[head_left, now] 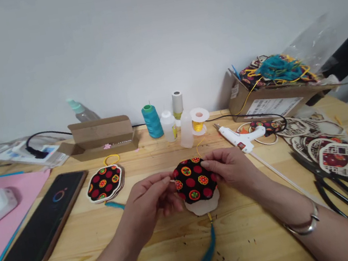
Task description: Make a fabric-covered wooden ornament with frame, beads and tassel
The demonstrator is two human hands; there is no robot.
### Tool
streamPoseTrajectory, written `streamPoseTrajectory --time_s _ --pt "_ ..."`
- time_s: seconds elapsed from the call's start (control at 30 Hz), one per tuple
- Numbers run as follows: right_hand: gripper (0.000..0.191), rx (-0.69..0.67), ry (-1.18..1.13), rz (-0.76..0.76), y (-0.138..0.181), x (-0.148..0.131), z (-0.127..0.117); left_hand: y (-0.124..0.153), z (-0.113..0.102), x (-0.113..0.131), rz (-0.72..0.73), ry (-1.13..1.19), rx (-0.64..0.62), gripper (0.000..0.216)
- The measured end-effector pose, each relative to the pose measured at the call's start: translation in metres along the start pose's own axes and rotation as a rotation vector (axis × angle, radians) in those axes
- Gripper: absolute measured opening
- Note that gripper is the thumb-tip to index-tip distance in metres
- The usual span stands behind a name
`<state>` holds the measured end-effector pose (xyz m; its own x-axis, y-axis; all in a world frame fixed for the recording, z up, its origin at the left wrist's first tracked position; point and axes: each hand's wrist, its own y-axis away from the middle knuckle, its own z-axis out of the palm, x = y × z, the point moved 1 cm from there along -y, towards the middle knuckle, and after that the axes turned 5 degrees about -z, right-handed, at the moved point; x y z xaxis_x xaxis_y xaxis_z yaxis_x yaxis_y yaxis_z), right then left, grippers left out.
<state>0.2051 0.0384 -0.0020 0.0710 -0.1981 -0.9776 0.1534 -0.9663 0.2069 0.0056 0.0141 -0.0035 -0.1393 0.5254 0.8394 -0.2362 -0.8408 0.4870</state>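
Note:
A padded black fabric piece (195,179) with red and orange flower dots is held between my two hands, over the middle of the table. My left hand (156,195) pinches its left edge between thumb and finger. My right hand (229,168) grips its upper right edge, thumb on top. Under the fabric piece, a pale scalloped backing piece (203,206) shows at the lower edge. From it a yellow cord and a teal tassel (206,258) trail down the table. Whether the two pieces are joined cannot be seen.
A finished-looking stack of similar ornaments (104,183) lies left, by a phone (44,219). A glue gun (241,136), black scissors (341,191) and wooden cutouts (342,160) lie right. Thread cones, bottles (186,130) and cardboard boxes (265,99) stand along the wall.

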Motion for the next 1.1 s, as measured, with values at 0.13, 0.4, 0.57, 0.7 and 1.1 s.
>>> streamPoseTrajectory --time_s 0.13,0.4,0.57,0.7,1.1 --pt "0.012 -0.165 0.144 -0.065 0.004 -0.002 0.0 0.001 0.001 0.0 0.014 -0.081 0.021 0.034" --pt "0.016 -0.314 0.182 -0.108 0.009 -0.004 0.001 0.002 0.008 -0.002 -0.065 -0.296 -0.021 0.027" --pt "0.04 -0.264 -0.028 -0.004 0.006 -0.004 -0.002 0.0 0.003 0.0 0.039 -0.134 0.079 0.025" --pt "0.036 -0.34 -0.113 0.067 0.005 -0.002 -0.002 -0.002 0.002 0.002 0.084 -0.074 0.127 0.025" --pt "0.024 -0.14 -0.099 0.115 0.0 -0.003 -0.01 -0.003 0.001 0.0 0.067 -0.134 0.098 0.02"
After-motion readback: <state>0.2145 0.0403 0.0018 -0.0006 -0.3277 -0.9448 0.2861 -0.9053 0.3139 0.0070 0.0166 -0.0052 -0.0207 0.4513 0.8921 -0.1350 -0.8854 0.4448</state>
